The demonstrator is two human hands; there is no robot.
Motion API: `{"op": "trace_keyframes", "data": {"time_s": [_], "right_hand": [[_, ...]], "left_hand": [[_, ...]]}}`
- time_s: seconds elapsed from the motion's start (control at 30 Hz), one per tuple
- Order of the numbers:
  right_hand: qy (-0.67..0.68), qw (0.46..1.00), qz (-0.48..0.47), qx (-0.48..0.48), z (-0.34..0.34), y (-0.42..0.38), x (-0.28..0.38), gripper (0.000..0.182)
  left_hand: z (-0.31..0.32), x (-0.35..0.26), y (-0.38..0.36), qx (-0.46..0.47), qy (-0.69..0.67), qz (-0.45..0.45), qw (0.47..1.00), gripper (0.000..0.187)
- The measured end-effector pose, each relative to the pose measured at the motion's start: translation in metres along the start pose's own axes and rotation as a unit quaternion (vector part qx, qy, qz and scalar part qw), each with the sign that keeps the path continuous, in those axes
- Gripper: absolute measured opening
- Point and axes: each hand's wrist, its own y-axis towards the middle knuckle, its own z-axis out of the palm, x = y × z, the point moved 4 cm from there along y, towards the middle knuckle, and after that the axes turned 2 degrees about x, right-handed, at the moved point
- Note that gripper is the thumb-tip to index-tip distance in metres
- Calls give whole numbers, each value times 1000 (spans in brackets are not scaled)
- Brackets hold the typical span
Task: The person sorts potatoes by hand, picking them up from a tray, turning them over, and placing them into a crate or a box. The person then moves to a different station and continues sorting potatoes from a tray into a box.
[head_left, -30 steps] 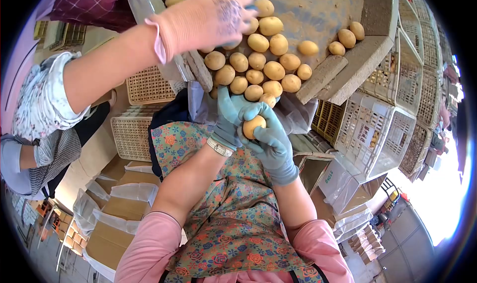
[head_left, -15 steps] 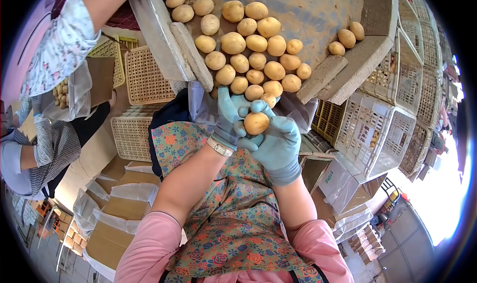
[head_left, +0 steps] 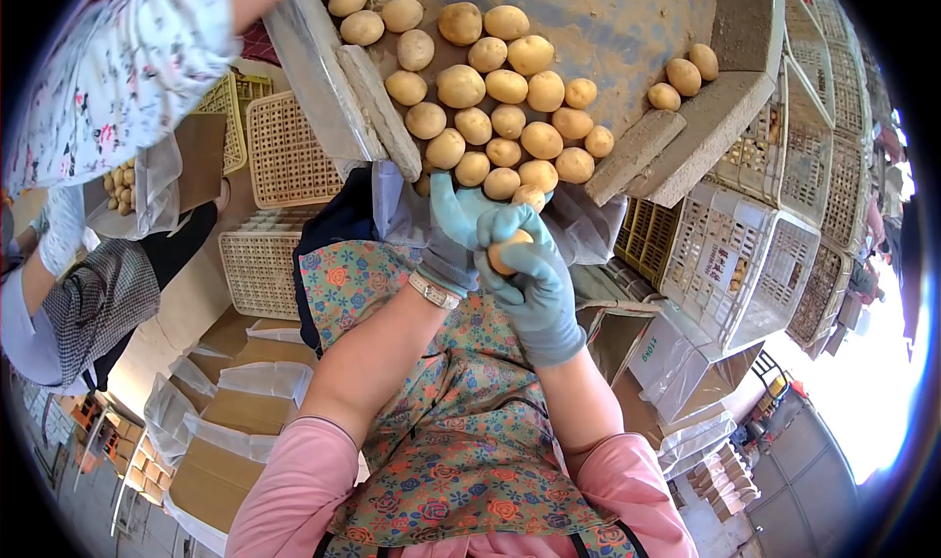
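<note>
In a light-blue glove, my right hand [head_left: 535, 289] is closed around a small potato [head_left: 510, 252] in front of my apron. My left hand [head_left: 453, 227], gloved the same way, is beside it at the lower edge of the sorting table [head_left: 627, 29]. One finger of it points up next to the nearest potatoes; its other fingers are partly hidden behind my right hand, and what they hold, if anything, cannot be made out. Several potatoes [head_left: 507, 86] lie grouped on the dusty surface just beyond both hands.
Grey boards [head_left: 701, 142] edge the table, with a few potatoes in the right corner. Plastic crates [head_left: 290, 149] stand left and more crates [head_left: 730, 264] right. Lined cartons [head_left: 230, 436] are at lower left. Another person's floral sleeve [head_left: 127, 78] reaches in at upper left.
My right hand has turned and closed further round the potato, moving slightly left. My left hand has barely moved. The other person's floral sleeve has come further into view toward the right.
</note>
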Motion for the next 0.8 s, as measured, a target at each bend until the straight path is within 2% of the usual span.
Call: {"op": "trace_keyframes", "data": {"time_s": [0.03,0.07,0.1,0.13,0.17,0.2,0.23,0.27,0.3,0.33,0.37,0.43,0.5,0.53,0.57,0.6,0.63,0.67,0.7,0.73,0.77,0.8], "right_hand": [[-24,999,4,-22,-2,0,-2,19],[-24,999,4,-21,-1,2,-2,19],[2,999,23,-40,-1,5,-5,24],[28,997,43,-58,-3,8,-6,29],[141,986,56,-73,4,12,-2,43],[141,986,57,-73,7,11,0,43],[161,982,66,-75,8,10,1,48],[181,978,76,-76,8,8,1,53],[206,975,78,-43,3,9,-2,59],[206,975,78,-43,1,9,-3,59],[198,977,70,-41,0,8,-3,58],[191,979,61,-39,0,7,-2,58],[155,985,66,-34,1,6,-1,54],[155,985,65,-34,3,6,-2,54],[130,989,62,-40,4,7,-2,51],[105,992,59,-47,5,7,-3,49],[63,996,57,-30,5,7,-1,44],[62,996,58,-28,9,6,-1,44],[-85,994,26,-67,13,5,4,44],[-231,968,-7,-103,16,5,8,43],[-344,928,-38,-139,10,5,8,41],[-345,928,-35,-133,7,5,3,41]], "left_hand": [[-5,20,-5,0,0,0,1000,44],[1,42,-15,213,-201,25,956,38],[5,52,-29,407,-385,47,827,33],[28,59,-38,408,-384,48,827,33],[65,58,-51,333,-371,137,856,31],[81,55,-58,252,-353,223,873,40],[49,32,-37,300,-290,39,908,62],[50,38,-38,300,-290,39,908,62],[52,47,-41,303,-382,33,873,31],[54,51,-43,303,-469,27,829,13],[50,44,-40,299,-412,19,861,12],[44,11,-27,269,-214,-47,938,13],[70,-29,-18,257,-68,-114,957,17],[93,-51,-12,273,36,-156,949,20],[126,-78,-5,301,226,-210,902,23],[162,-103,-5,362,517,-241,738,26],[187,-124,0,397,644,-259,600,30],[200,-139,10,396,669,-299,553,33],[189,-153,40,302,562,-405,655,38],[168,-161,60,195,429,-493,731,44],[160,-162,67,195,399,-479,757,45],[149,-155,65,209,363,-429,801,46]]}}
